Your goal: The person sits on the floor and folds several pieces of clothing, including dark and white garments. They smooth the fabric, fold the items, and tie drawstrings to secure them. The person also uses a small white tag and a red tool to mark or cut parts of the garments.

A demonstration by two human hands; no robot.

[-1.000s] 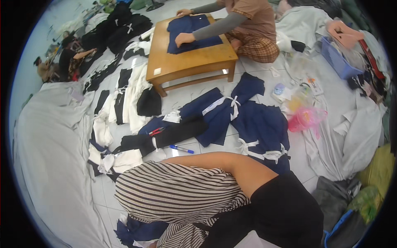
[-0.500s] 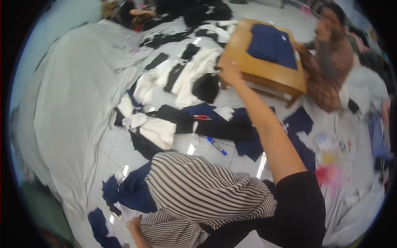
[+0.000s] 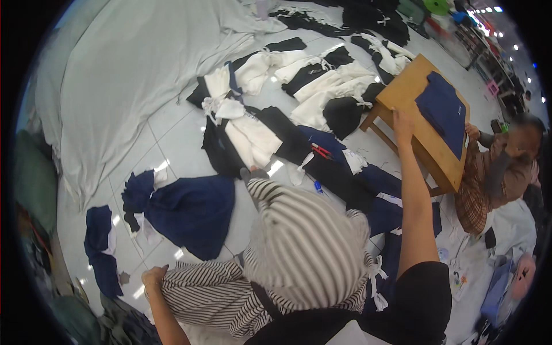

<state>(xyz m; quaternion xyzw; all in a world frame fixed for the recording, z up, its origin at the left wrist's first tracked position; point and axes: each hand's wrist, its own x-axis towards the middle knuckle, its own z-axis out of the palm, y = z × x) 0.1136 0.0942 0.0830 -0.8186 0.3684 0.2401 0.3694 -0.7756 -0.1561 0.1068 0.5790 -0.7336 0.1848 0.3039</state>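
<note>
Clutching striped cloth (image 3: 201, 296) in left grip (image 3: 154, 279), right grip (image 3: 403, 127) closure unclear by table (image 3: 405, 86) with white-lettered navy garment (image 3: 441, 112).

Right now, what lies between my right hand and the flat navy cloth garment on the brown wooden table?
The head view shows only bare brown wooden table between your right hand and the flat navy garment.

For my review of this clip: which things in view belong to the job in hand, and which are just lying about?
Likely in the job, judging by contact:
- wooden table, right hand at its edge
- navy garment on it
- striped fabric, at the left hand

Apparently lying about:
- red-handled tool
- blue pen
- grey sheet
</note>
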